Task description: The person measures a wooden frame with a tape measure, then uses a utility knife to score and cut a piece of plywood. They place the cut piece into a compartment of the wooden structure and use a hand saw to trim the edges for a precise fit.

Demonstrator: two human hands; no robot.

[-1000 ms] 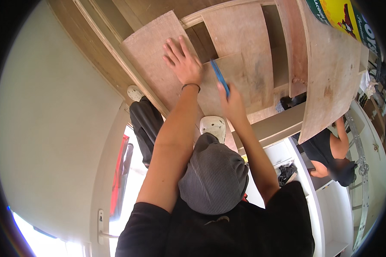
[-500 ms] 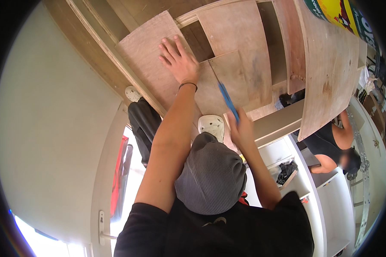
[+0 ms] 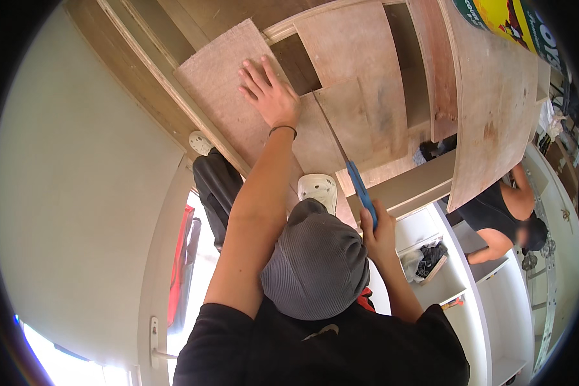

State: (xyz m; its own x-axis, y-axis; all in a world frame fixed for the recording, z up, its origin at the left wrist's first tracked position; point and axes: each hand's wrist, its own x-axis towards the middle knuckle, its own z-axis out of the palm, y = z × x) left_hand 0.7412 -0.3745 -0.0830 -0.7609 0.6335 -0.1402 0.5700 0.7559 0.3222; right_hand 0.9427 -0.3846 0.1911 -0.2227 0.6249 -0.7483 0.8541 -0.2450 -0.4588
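My left hand (image 3: 273,96) lies flat with fingers spread on a thin plywood board (image 3: 222,71), a dark band round its wrist. My right hand (image 3: 378,231) is wrapped round the blue handle of a handsaw (image 3: 359,190). Its narrow blade slants up and to the left, the tip at the edge of the board beside a dark gap (image 3: 294,61). Right of the blade, the wood shows a lighter rectangular outline and dark smudges. One white clog (image 3: 317,186) rests at the near side of the board; another white clog (image 3: 200,143) is at the left.
Another plywood panel (image 3: 492,96) leans at the right, near a yellow and green container (image 3: 502,22). Beyond it a co-worker (image 3: 505,215) bends over white shelving (image 3: 444,276), close to a metal ladder (image 3: 550,289). A door handle (image 3: 154,338) is at lower left.
My right hand has drawn the saw back toward me and to the right, so more of its blade shows. My left hand stays in place on the board.
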